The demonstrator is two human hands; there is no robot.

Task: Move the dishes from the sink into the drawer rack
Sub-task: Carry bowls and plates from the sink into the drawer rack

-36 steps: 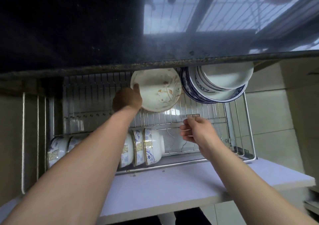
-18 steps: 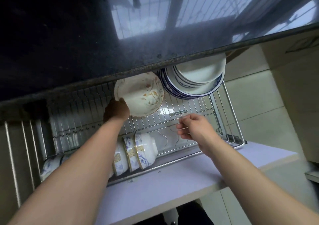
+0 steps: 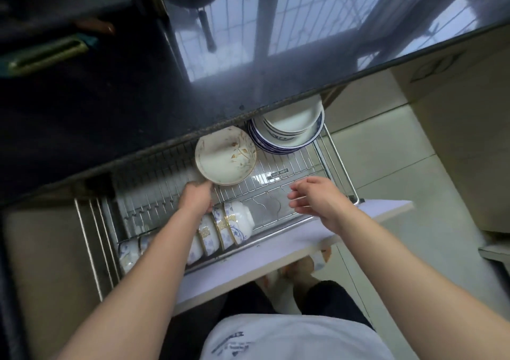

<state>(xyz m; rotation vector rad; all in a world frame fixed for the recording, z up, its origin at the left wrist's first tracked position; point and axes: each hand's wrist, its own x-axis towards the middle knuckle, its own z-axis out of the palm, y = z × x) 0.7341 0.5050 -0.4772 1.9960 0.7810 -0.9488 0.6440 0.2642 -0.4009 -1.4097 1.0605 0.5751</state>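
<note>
The wire drawer rack [image 3: 300, 166] stands pulled out from under the dark polished worktop [image 3: 193, 91], and it serves as the landmark here. In the rack's back row 1 cream plate with a leaf pattern [image 3: 225, 158] stands tilted on edge in the wire slots. The left hand [image 3: 196, 199] is at this plate's lower left rim, its fingers curled; the fingertips are hidden behind the hand, so whether it grasps the rim or only touches it cannot be told. To the right of the plate, still in the rack's back row and partly under the worktop edge, leans a nested stack of blue-rimmed white dishes [image 3: 289, 130]; at least 4 rims show, the exact count unclear. Along the rack's front row lies a line of small blue-and-gold patterned bowls [image 3: 231, 225] on their sides; about 6 are visible, and the left forearm covers part of the line. The right hand [image 3: 317, 196] hovers over the empty right part of the rack's front row, fingers spread and relaxed, holding nothing. The pale drawer front [image 3: 289, 252] runs along the rack's near edge.
</note>
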